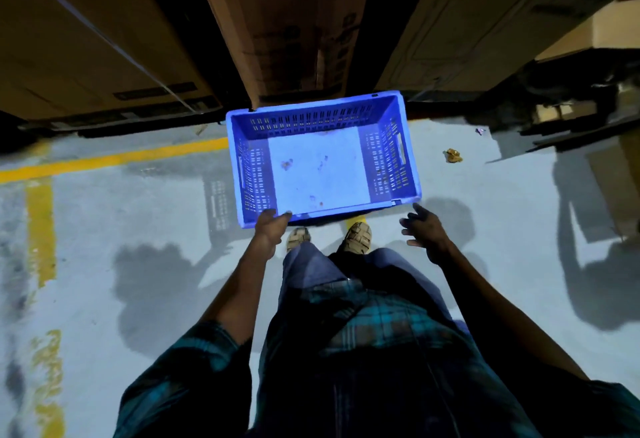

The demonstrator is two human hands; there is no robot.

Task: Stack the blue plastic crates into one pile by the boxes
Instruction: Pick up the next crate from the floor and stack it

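At the near rim of the blue plastic crate (320, 157), the person's left hand (272, 226) reaches forward with the forearm stretched straight out, its fingers curled over the rim by the near left corner and gripping it. The right hand (424, 229) hovers just off the crate's near right corner, fingers spread and relaxed, holding nothing and not touching the plastic.

The crate sits upright with its open top facing up, its long axis running left to right across the person's front. Its far long side lies close against the tall cardboard boxes (287, 29), and its near side is just ahead of the person's sandalled feet (358, 236). The slotted walls and pale, spotted bottom are plainly visible; whether another crate lies beneath cannot be told.

Underneath is a grey painted concrete floor (156, 229) with worn yellow lines (114, 158) at the left. A small crumpled brown scrap (453, 155) lies on the floor right of the crate. The room is dim, with hard shadows across the floor.
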